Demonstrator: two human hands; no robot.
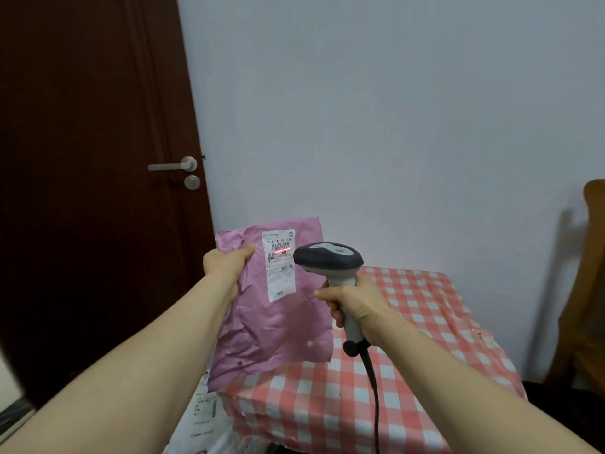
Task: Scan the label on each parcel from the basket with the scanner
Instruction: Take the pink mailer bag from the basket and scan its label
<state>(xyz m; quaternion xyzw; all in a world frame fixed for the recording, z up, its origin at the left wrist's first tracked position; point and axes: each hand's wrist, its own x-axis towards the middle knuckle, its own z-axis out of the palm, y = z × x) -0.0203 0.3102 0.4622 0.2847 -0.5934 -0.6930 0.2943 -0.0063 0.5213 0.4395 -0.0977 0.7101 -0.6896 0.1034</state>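
Observation:
My left hand [226, 263] grips the left edge of a pink plastic mailer parcel [271, 326] and holds it upright above the table's left end. A white shipping label [281, 267] faces me on its upper half, and a red scan line crosses the barcode near the top. My right hand [352, 301] is closed around the handle of a grey and white handheld scanner [329, 258]. The scanner head points left at the label, close to it. A black cable [373, 385] hangs down from the handle. The basket is out of sight.
A table with a red and white checked cloth [409, 355] lies below my hands. White packages with labels [204, 417] sit low at its left side. A dark brown door [98, 158] stands left, a pale wall behind, and a wooden chair [586, 290] at the right.

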